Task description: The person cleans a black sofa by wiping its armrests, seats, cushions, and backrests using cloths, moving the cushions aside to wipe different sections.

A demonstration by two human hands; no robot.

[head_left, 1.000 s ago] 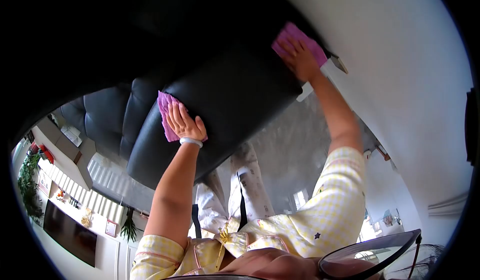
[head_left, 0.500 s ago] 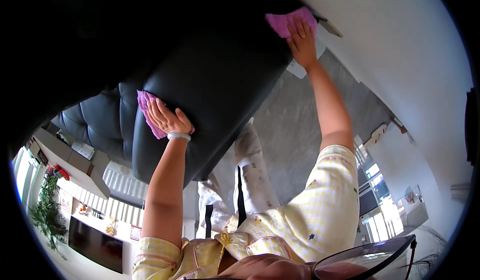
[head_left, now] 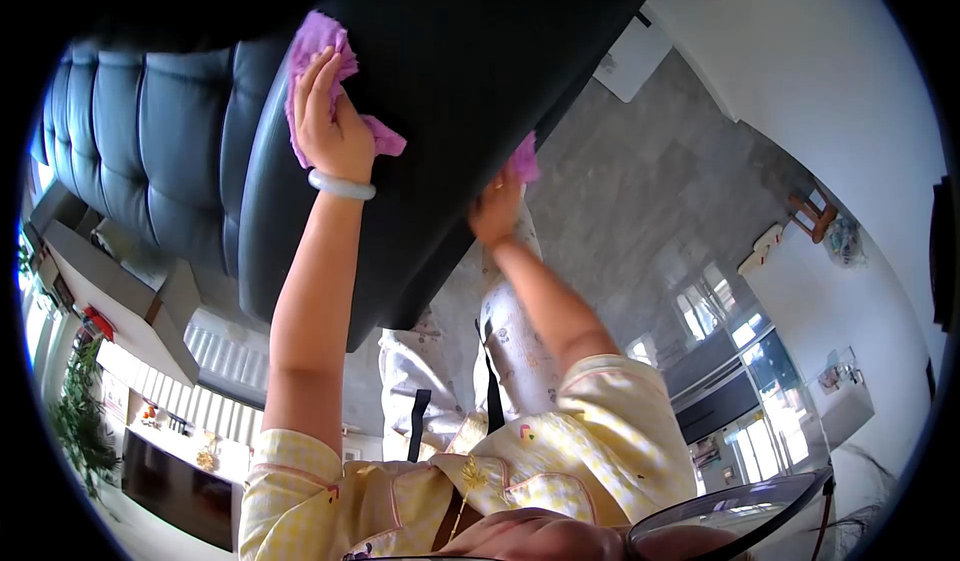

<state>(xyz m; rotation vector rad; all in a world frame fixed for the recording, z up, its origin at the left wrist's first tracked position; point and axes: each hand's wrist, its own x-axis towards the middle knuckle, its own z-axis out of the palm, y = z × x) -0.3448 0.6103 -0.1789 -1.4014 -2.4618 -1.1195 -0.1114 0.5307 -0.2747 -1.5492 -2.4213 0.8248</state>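
Note:
My left hand (head_left: pixel 335 143) presses a pink-purple cloth (head_left: pixel 320 36) against the rounded edge of a black leather sofa (head_left: pixel 430 91). The fingers lie close together over the cloth, and part of it sticks out past the thumb side. A pale bangle circles that wrist. Lower on the right, my right hand (head_left: pixel 496 211) is at the sofa's near side edge, smeared by motion. A second pink cloth (head_left: pixel 527 159) shows beyond its fingers, mostly hidden by the hand and the sofa.
Tufted dark seat or back panels (head_left: pixel 185 131) extend to the left. My legs (head_left: pixel 515 336) stand beside the sofa on a grey glossy floor (head_left: pixel 640 181). A white wall (head_left: pixel 810 71) rises at right, with a wooden stool (head_left: pixel 815 213) near it. A television (head_left: pixel 175 491) is lower left.
My left hand has slid its cloth up over the sofa edge. My right hand has drawn back from the far corner toward my body, taking its cloth along. The view has shifted.

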